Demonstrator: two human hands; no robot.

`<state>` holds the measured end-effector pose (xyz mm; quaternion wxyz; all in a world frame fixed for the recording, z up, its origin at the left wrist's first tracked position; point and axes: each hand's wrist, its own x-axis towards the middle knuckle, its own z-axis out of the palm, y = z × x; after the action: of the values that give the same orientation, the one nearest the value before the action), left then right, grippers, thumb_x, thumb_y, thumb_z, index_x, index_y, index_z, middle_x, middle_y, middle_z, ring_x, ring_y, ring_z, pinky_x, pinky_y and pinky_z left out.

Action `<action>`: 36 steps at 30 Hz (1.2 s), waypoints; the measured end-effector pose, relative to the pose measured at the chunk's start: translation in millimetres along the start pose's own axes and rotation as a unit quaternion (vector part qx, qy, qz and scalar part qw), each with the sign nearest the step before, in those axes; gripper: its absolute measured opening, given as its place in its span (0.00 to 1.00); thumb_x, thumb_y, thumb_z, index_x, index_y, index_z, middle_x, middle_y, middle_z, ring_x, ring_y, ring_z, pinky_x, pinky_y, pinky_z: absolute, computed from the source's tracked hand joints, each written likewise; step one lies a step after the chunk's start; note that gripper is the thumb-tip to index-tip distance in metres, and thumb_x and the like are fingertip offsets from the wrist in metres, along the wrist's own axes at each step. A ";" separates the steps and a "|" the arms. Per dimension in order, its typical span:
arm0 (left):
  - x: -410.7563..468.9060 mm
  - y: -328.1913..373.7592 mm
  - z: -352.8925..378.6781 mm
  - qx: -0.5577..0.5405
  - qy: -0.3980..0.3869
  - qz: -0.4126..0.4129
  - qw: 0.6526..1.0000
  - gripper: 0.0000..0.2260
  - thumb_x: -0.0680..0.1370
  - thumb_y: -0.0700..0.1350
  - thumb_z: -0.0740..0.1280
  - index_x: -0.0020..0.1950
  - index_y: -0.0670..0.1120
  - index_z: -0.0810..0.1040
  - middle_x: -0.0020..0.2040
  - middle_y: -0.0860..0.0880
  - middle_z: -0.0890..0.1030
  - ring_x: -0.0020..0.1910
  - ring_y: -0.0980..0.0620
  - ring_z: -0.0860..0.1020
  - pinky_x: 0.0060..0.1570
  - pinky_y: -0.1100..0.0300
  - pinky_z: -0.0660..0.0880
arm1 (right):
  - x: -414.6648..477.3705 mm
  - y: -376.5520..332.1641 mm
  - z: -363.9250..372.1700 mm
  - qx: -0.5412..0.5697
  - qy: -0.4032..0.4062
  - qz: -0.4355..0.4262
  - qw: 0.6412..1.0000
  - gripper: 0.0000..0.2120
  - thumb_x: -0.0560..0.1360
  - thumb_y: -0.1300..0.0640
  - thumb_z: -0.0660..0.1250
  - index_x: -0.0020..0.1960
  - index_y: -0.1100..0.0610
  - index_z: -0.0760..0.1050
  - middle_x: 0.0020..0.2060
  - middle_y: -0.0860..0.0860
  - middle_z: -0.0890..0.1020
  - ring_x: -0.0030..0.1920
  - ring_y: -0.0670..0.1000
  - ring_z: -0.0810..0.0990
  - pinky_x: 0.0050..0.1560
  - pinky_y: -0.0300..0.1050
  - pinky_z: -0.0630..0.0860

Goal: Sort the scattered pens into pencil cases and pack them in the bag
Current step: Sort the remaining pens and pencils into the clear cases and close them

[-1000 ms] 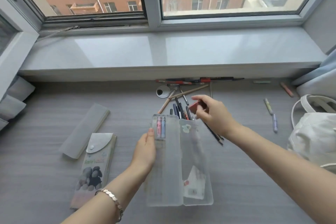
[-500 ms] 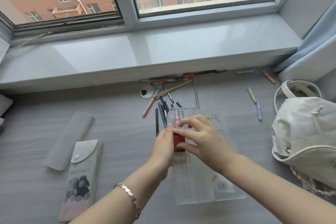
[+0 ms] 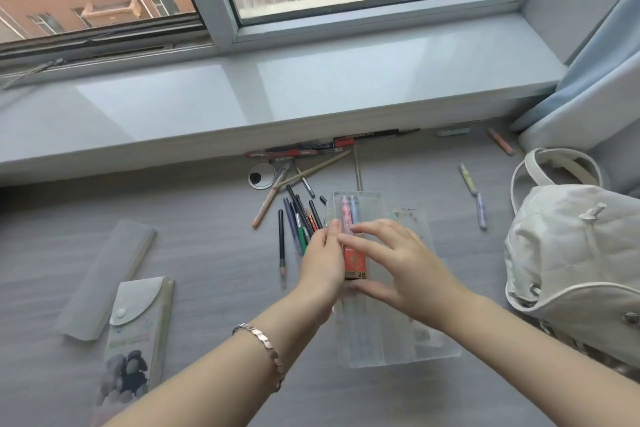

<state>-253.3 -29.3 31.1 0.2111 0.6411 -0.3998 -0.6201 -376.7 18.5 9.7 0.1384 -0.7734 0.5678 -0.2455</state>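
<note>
My left hand (image 3: 320,262) and right hand (image 3: 403,265) hide most of the red box (image 3: 355,262) between them. Right of my hands the white bag (image 3: 571,253) runs off the edge; left, the printed case (image 3: 133,354) does too.

A pencil case (image 3: 398,340) lies open mid-desk (image 3: 207,253), a box (image 3: 355,262) in its left half. Just left and farther off lie loose pens (image 3: 298,218); two closed cases (image 3: 104,274) well left; a bag (image 3: 571,253) right.
</note>
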 end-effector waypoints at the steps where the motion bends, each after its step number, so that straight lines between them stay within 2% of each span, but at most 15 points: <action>1: 2.3 2.0 1.3 0.014 0.004 0.007 1.000 0.15 0.81 0.54 0.51 0.39 0.54 0.69 0.41 0.56 0.74 0.43 0.56 0.74 0.53 0.54 0.73 | 2.8 8.2 -3.7 0.032 0.035 0.015 0.999 0.19 0.72 0.45 0.62 0.60 0.52 0.74 0.51 0.51 0.80 0.53 0.48 0.74 0.54 0.42 0.72; 2: 5.3 4.2 2.7 0.028 0.010 0.012 0.999 0.15 0.81 0.55 0.51 0.38 0.53 0.69 0.40 0.55 0.74 0.41 0.56 0.73 0.48 0.56 0.71 | 6.9 21.2 -8.5 0.049 0.085 0.055 0.994 0.16 0.74 0.47 0.63 0.57 0.55 0.77 0.48 0.52 0.81 0.49 0.48 0.75 0.51 0.43 0.73; 4: 9.2 7.7 3.3 0.037 0.016 0.015 0.999 0.16 0.82 0.55 0.50 0.37 0.53 0.67 0.39 0.54 0.73 0.37 0.59 0.71 0.39 0.63 0.67 | 17.5 58.9 -20.3 0.016 0.139 0.219 0.966 0.13 0.75 0.56 0.65 0.57 0.59 0.76 0.49 0.57 0.78 0.47 0.54 0.77 0.49 0.50 0.74; 5: 10.4 9.6 3.6 0.037 0.014 0.015 0.999 0.16 0.82 0.54 0.49 0.37 0.54 0.66 0.39 0.55 0.72 0.36 0.60 0.69 0.37 0.64 0.65 | 22.1 81.1 -25.1 -0.037 0.090 0.336 0.937 0.15 0.75 0.60 0.64 0.61 0.60 0.72 0.53 0.60 0.75 0.50 0.59 0.77 0.52 0.52 0.72; 7: 12.7 11.3 3.7 0.040 0.006 0.015 0.999 0.16 0.82 0.55 0.49 0.37 0.54 0.67 0.39 0.55 0.72 0.36 0.61 0.69 0.37 0.64 0.65 | 24.8 116.3 -28.9 -0.108 -0.055 0.534 0.837 0.22 0.75 0.65 0.59 0.68 0.61 0.61 0.61 0.65 0.68 0.59 0.66 0.71 0.59 0.53 0.68; 9: 14.9 13.2 5.5 0.044 0.000 0.017 0.999 0.16 0.82 0.54 0.49 0.38 0.54 0.67 0.39 0.56 0.72 0.36 0.62 0.69 0.36 0.65 0.65 | 22.6 135.5 -22.5 -0.128 -0.109 0.598 0.783 0.21 0.76 0.66 0.55 0.68 0.62 0.58 0.63 0.67 0.65 0.64 0.66 0.67 0.63 0.54 0.66; 15: 14.9 15.9 5.9 0.053 -0.018 0.020 0.998 0.15 0.82 0.53 0.49 0.37 0.56 0.65 0.37 0.59 0.69 0.35 0.65 0.66 0.33 0.67 0.63 | 15.6 153.7 -13.4 -0.148 -0.093 0.578 0.797 0.19 0.75 0.69 0.56 0.65 0.68 0.59 0.64 0.68 0.64 0.64 0.68 0.67 0.64 0.55 0.65; 19: 19.7 11.9 2.7 0.046 -0.015 0.024 0.999 0.15 0.82 0.54 0.50 0.40 0.53 0.70 0.42 0.54 0.76 0.37 0.61 0.72 0.36 0.66 0.67 | 39.2 159.7 -24.3 -0.083 -0.015 0.531 0.843 0.16 0.77 0.65 0.55 0.64 0.68 0.60 0.61 0.68 0.67 0.60 0.70 0.71 0.59 0.57 0.68; 21: 21.2 12.0 0.4 0.045 -0.014 0.032 0.998 0.15 0.81 0.54 0.50 0.41 0.53 0.71 0.45 0.51 0.78 0.39 0.59 0.73 0.40 0.62 0.69 | 51.3 165.5 -24.8 -0.066 -0.010 0.555 0.829 0.19 0.79 0.57 0.56 0.65 0.66 0.60 0.63 0.68 0.68 0.62 0.68 0.70 0.59 0.57 0.68; 23: 21.4 14.0 -3.5 0.040 -0.009 0.041 0.998 0.14 0.82 0.53 0.51 0.38 0.56 0.68 0.40 0.58 0.74 0.37 0.65 0.69 0.40 0.63 0.67 | 58.1 173.6 -19.2 -0.068 -0.016 0.584 0.809 0.21 0.79 0.53 0.56 0.66 0.65 0.58 0.63 0.67 0.69 0.63 0.66 0.71 0.60 0.56 0.68; 25: 19.1 16.9 -7.8 0.039 -0.005 0.041 0.998 0.14 0.82 0.52 0.50 0.37 0.57 0.66 0.37 0.61 0.69 0.36 0.66 0.66 0.36 0.66 0.64 | 62.7 177.5 -12.9 -0.082 -0.023 0.600 0.795 0.20 0.79 0.59 0.55 0.68 0.65 0.56 0.65 0.66 0.68 0.64 0.65 0.70 0.61 0.56 0.68; 27: 20.2 14.5 -13.1 0.034 0.002 0.033 0.999 0.15 0.82 0.54 0.50 0.37 0.57 0.68 0.38 0.60 0.72 0.38 0.64 0.70 0.37 0.66 0.65 | 66.3 175.2 -10.1 -0.094 -0.036 0.590 0.801 0.18 0.78 0.65 0.53 0.67 0.66 0.58 0.65 0.66 0.69 0.64 0.65 0.70 0.61 0.56 0.69; 30: 22.2 8.6 -19.2 0.040 0.014 0.025 0.999 0.16 0.81 0.56 0.50 0.40 0.54 0.72 0.43 0.53 0.78 0.43 0.56 0.76 0.42 0.60 0.69 | 71.6 152.2 -15.2 -0.037 -0.050 0.520 0.852 0.15 0.78 0.64 0.53 0.64 0.66 0.62 0.61 0.66 0.73 0.59 0.65 0.73 0.54 0.52 0.70; 33: 20.1 2.1 -21.1 0.044 0.011 0.020 0.999 0.17 0.81 0.56 0.51 0.44 0.50 0.74 0.49 0.45 0.81 0.51 0.48 0.79 0.53 0.52 0.74 | 77.8 91.3 -26.4 0.129 0.009 0.414 0.901 0.15 0.78 0.61 0.56 0.64 0.59 0.65 0.53 0.58 0.77 0.46 0.56 0.75 0.44 0.42 0.67; 36: 15.2 -5.3 -20.1 0.040 0.021 0.041 0.998 0.16 0.80 0.56 0.54 0.42 0.51 0.76 0.46 0.47 0.82 0.50 0.47 0.80 0.55 0.51 0.73 | 70.7 19.1 -31.4 0.253 0.072 0.294 0.919 0.06 0.77 0.60 0.61 0.52 0.53 0.73 0.38 0.50 0.77 0.36 0.47 0.73 0.38 0.38 0.69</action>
<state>-233.9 -42.4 20.3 0.2190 0.6450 -0.4453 -0.5811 -392.4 -52.4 42.4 0.3542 -0.4911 0.6968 -0.3845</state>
